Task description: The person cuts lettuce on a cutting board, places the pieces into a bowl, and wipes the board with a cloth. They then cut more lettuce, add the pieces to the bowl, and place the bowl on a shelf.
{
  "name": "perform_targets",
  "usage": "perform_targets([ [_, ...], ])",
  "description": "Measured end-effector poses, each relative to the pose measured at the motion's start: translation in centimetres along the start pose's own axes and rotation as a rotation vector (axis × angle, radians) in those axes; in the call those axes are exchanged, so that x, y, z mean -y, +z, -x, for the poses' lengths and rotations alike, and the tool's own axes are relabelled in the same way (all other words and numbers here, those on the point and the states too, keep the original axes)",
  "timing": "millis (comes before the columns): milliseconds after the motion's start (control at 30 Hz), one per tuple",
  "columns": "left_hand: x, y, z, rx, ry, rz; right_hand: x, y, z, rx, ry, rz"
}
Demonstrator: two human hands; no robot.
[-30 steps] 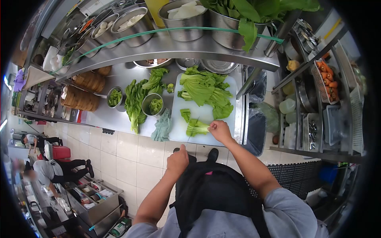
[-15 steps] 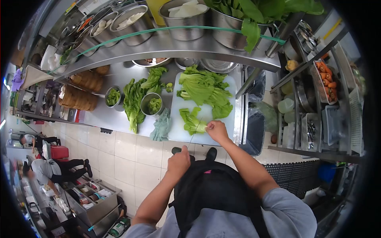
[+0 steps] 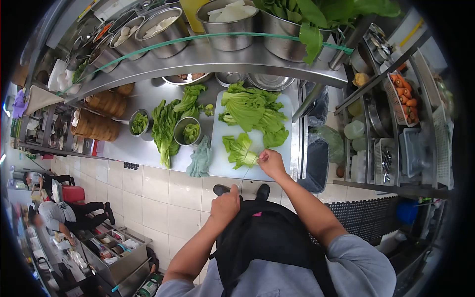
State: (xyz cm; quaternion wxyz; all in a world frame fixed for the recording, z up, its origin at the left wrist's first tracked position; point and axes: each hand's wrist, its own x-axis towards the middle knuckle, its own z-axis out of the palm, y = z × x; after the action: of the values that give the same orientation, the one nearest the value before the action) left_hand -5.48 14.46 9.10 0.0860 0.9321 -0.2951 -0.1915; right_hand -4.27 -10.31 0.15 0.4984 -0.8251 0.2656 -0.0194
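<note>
My left hand (image 3: 225,204) is closed around the handle of a knife (image 3: 246,172), seen nearly edge-on as a thin line pointing at the board. With bent fingers, my right hand (image 3: 271,163) grips the pale base of a small head of leafy greens (image 3: 240,150). That head lies near the front edge of a white cutting board (image 3: 220,166). Behind it on the board is a pile of larger green leaves (image 3: 252,111). Left of the board are a crumpled green cloth (image 3: 199,157), a metal cup of cut greens (image 3: 187,131) and a long leafy head (image 3: 164,129).
A steel shelf (image 3: 213,63) crosses above the counter, bearing metal containers. Bamboo steamers (image 3: 95,123) stand at the counter's left. On the right rack sits a basket of carrots (image 3: 404,96). A person (image 3: 59,213) in a grey top works at far lower left.
The knife has drawn back toward me with my left hand, its blade now lower and nearer the board's front edge. My right hand stays at the base of the greens.
</note>
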Motion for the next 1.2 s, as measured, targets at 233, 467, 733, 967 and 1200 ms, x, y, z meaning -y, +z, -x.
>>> perform_targets([
  [233, 0.5, 3.2, -2.5, -0.006, 0.028, 0.033, -0.7, -1.8, 0.9, 0.013, -0.023, -0.05],
  [467, 3.9, -1.7, 0.8, -0.145, -0.052, 0.245, -4.9, -16.3, 4.9, -0.193, 0.058, 0.149],
  [733, 8.3, -0.9, 3.2, -0.234, -0.218, 0.376, 4.0, -4.2, 2.8, -0.044, -0.594, 0.429],
  [967, 9.6, -0.4, 4.4, -0.25, -0.236, 0.461, 5.9, 6.0, -3.3, 0.036, -0.785, 0.562],
  [1200, 13.3, 0.9, 6.7, -0.221, -0.335, 0.572, 4.0, 6.9, -5.9, 0.027, -0.891, 0.573],
])
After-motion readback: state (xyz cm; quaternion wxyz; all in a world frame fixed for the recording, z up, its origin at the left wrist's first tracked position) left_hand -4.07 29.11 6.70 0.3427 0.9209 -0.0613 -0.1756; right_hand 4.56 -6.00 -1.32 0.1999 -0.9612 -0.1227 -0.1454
